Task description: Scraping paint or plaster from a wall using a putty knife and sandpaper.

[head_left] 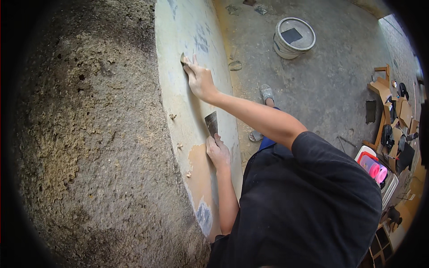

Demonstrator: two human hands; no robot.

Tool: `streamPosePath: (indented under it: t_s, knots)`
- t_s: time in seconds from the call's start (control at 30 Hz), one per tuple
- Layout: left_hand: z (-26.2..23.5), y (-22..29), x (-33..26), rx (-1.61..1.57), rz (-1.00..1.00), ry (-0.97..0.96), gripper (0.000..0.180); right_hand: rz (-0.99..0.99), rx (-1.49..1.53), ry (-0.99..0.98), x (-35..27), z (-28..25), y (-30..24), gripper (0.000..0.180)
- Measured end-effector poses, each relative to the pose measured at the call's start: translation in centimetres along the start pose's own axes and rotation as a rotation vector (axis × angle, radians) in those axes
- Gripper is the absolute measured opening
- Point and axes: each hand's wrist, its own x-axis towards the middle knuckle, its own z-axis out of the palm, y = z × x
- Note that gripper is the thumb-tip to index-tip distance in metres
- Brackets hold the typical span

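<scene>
My right hand (202, 82), dusted white, reaches along a smooth, pale plastered wall face (178, 100). Its fingers close on a small dark scraper (182, 59), whose edge meets the plaster; most of it is hidden by the fingers. Lower in the picture, my left hand (218, 152) grips a wide putty knife (212, 123) by its lower end, with the grey blade pointing up beside the wall. Powder also coats these fingers. The plaster carries a tan patch (201, 163) and bluish-grey marks (203, 216).
Rough, pitted grey masonry (98, 134) borders the plaster on the left. Several small pale nubs (179, 146) stick out near that border. A white bucket (286, 52) with a dark square sheet inside stands on the concrete floor (330, 85). Cardboard boxes (404, 111) and clutter lie far right.
</scene>
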Motion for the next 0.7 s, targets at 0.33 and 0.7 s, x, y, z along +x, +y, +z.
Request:
streamPosePath:
  t_s: [0.33, 0.7]
  knots:
    - [0.6, -1.0, 0.2, 0.021, 0.077, 0.063, 0.038, 0.041, -0.1, -0.045, -0.8, 0.0, -0.4, 0.025]
    - [0.7, -1.1, -0.1, -0.008, 0.058, 0.078, 0.039, -0.129, -0.101, -0.002, -0.7, 0.2, -0.2, 0.028]
